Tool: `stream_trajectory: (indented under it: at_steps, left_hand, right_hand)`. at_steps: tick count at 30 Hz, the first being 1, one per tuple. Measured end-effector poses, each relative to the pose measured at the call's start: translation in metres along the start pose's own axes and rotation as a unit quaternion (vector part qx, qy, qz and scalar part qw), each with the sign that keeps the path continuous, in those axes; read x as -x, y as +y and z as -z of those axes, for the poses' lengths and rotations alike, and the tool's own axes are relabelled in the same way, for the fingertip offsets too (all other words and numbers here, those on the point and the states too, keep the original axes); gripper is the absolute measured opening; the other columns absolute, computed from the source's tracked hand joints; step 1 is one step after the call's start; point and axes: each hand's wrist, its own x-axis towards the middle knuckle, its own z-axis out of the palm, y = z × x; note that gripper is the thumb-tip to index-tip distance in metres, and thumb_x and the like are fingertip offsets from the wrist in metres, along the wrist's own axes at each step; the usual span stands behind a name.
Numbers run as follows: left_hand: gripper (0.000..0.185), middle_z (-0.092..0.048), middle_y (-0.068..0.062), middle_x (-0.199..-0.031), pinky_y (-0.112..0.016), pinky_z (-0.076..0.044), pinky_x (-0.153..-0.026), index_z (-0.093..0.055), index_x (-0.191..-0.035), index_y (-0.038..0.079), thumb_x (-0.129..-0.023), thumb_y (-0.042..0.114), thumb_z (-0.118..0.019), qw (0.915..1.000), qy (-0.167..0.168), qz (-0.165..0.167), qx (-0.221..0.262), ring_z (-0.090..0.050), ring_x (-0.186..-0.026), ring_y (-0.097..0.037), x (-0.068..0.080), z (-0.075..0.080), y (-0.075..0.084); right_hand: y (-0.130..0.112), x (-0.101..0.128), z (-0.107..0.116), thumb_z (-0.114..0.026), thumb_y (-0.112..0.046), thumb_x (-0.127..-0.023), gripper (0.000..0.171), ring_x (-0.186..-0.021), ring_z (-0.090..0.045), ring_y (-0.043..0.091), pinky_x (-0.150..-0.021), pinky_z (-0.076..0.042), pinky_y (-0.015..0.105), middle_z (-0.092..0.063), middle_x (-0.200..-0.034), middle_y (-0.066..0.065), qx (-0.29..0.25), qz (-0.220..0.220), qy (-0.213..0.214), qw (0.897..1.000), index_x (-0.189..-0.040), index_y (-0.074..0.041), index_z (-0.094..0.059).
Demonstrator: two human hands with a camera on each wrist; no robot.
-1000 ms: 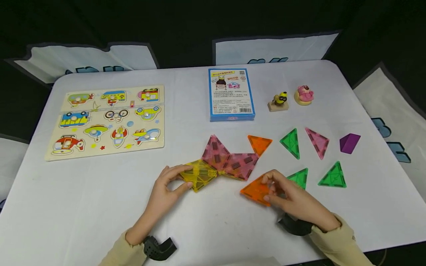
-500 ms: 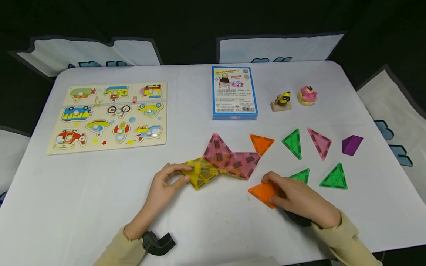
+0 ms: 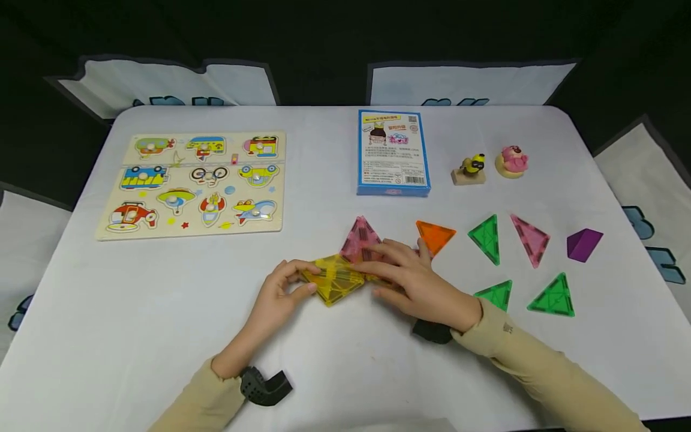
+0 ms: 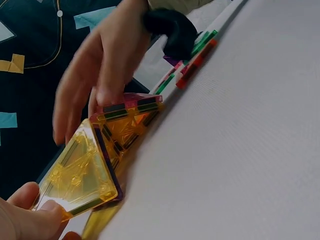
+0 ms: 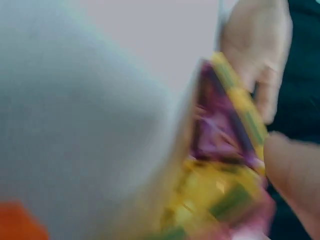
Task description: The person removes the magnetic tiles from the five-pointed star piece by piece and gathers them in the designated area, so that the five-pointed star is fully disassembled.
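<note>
A cluster of translucent magnetic tiles stands mid-table, with yellow triangles at the left and pink ones at the right. My left hand (image 3: 281, 294) pinches the yellow magnetic tile (image 3: 332, 279) between thumb and fingers at the cluster's left corner. Over the pink magnetic tile (image 3: 360, 234) my right hand (image 3: 415, 282) reaches from the right, fingers stretched out. In the left wrist view a fingertip of that hand touches the top of the pink part. An orange-red tile (image 4: 197, 65) lies on the table beyond; the head view hides it. The right wrist view is blurred.
Loose tiles lie to the right: an orange triangle (image 3: 434, 237), green triangles (image 3: 486, 239) and a pink triangle (image 3: 531, 239). A purple prism (image 3: 584, 245) is farther right. Behind are a blue box (image 3: 393, 153), a bee figure (image 3: 471, 168), a pink figure (image 3: 513, 161) and a peg puzzle board (image 3: 197, 186).
My right hand has let go of the orange triangle and moved left onto the pink part of the cluster. My left hand keeps hold of the yellow tile. The head view has shifted slightly.
</note>
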Motion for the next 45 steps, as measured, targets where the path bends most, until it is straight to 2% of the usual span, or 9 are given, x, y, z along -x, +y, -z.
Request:
stream_trajectory:
  at_steps: [5, 11, 22, 28, 32, 36, 38, 41, 45]
  left_hand:
    - [0.021, -0.067, -0.012, -0.087, -0.038, -0.008, -0.106, -0.063, -0.097, -0.001, -0.078, -0.01, -0.062, 1.0, -0.002, -0.009, 0.001, -0.05, -0.096, -0.018, 0.0, 0.0, 0.002]
    - [0.018, -0.068, -0.011, -0.077, -0.039, -0.006, -0.107, -0.065, -0.093, -0.001, -0.077, -0.009, -0.063, 0.9996, -0.005, -0.014, -0.023, -0.06, -0.077, -0.016, 0.0, 0.003, 0.003]
    - [0.016, -0.068, -0.012, -0.086, -0.038, -0.009, -0.108, -0.066, -0.095, -0.003, -0.079, -0.006, -0.062, 0.999, -0.035, 0.016, -0.023, -0.055, -0.107, -0.028, -0.001, 0.01, 0.005]
    - [0.017, -0.068, -0.012, -0.087, -0.035, -0.011, -0.107, -0.066, -0.098, -0.004, -0.081, -0.004, -0.062, 0.9972, -0.056, 0.049, -0.011, -0.057, -0.103, -0.023, 0.0, 0.014, 0.007]
    - [0.019, -0.068, -0.012, -0.093, -0.03, -0.037, -0.093, -0.065, -0.101, -0.004, -0.082, -0.002, -0.061, 0.9941, -0.074, 0.08, 0.0, -0.06, -0.092, -0.016, 0.007, 0.022, 0.013]
    - [0.024, -0.067, -0.013, -0.094, -0.023, -0.047, -0.071, -0.062, -0.105, -0.007, -0.082, -0.001, -0.062, 0.9939, -0.035, 0.101, 0.028, -0.061, -0.083, -0.012, 0.009, 0.035, 0.025]
    - [0.028, -0.068, -0.011, -0.092, -0.022, -0.048, -0.068, -0.061, -0.108, -0.006, -0.082, 0.001, -0.064, 0.9943, 0.0, 0.102, 0.032, -0.062, -0.08, -0.011, 0.003, 0.041, 0.033]
    - [0.031, -0.068, -0.01, -0.084, -0.019, -0.042, -0.055, -0.062, -0.11, -0.002, -0.081, 0.006, -0.067, 0.9944, 0.041, 0.097, 0.008, -0.054, -0.061, -0.005, -0.018, 0.045, 0.041]
    - [0.03, -0.068, -0.013, -0.076, -0.021, -0.027, -0.042, -0.065, -0.109, 0.004, -0.081, 0.013, -0.068, 0.9939, 0.058, 0.068, -0.065, -0.037, -0.047, -0.008, -0.054, 0.042, 0.037]
  right_hand:
    - [0.0, -0.01, -0.012, -0.067, -0.023, -0.082, 0.04, -0.121, -0.035, 0.024, -0.093, 0.002, 0.066, -0.039, -0.131, 0.007, 0.031, -0.026, 0.009, 0.999, -0.121, -0.026, -0.059]
    - [0.0, -0.012, -0.014, -0.067, -0.022, -0.082, 0.035, -0.12, -0.036, 0.023, -0.094, 0.001, 0.064, -0.04, -0.131, 0.005, 0.017, -0.043, 0.017, 0.999, -0.116, -0.027, -0.062]
    - [-0.002, -0.01, -0.017, -0.066, -0.021, -0.083, 0.032, -0.119, -0.038, 0.022, -0.094, -0.006, 0.059, -0.039, -0.132, 0.005, -0.003, -0.046, 0.031, 0.998, -0.114, -0.025, -0.063]
    - [-0.003, -0.006, -0.018, -0.064, -0.023, -0.085, 0.031, -0.121, -0.036, 0.022, -0.095, -0.006, 0.057, -0.039, -0.134, 0.004, -0.019, -0.054, 0.035, 0.998, -0.115, -0.026, -0.063]
    - [-0.002, -0.004, -0.019, -0.063, -0.02, -0.086, 0.029, -0.121, -0.035, 0.021, -0.095, -0.006, 0.057, -0.04, -0.135, 0.002, -0.031, -0.065, 0.051, 0.996, -0.114, -0.026, -0.064]
    - [-0.004, -0.004, -0.022, -0.061, -0.02, -0.087, 0.028, -0.122, -0.034, 0.021, -0.095, -0.008, 0.057, -0.039, -0.136, 0.003, -0.035, -0.071, 0.055, 0.995, -0.115, -0.025, -0.063]
    - [-0.005, -0.004, -0.022, -0.06, -0.02, -0.088, 0.028, -0.122, -0.034, 0.021, -0.096, -0.008, 0.056, -0.039, -0.137, 0.004, -0.034, -0.073, 0.053, 0.995, -0.115, -0.025, -0.063]
    - [-0.006, -0.005, -0.023, -0.06, -0.02, -0.088, 0.028, -0.122, -0.034, 0.021, -0.096, -0.009, 0.056, -0.038, -0.137, 0.004, -0.032, -0.074, 0.051, 0.995, -0.116, -0.024, -0.063]
    - [-0.006, -0.006, -0.023, -0.06, -0.02, -0.088, 0.029, -0.122, -0.035, 0.022, -0.096, -0.011, 0.055, -0.038, -0.137, 0.004, -0.028, -0.074, 0.048, 0.996, -0.116, -0.024, -0.063]
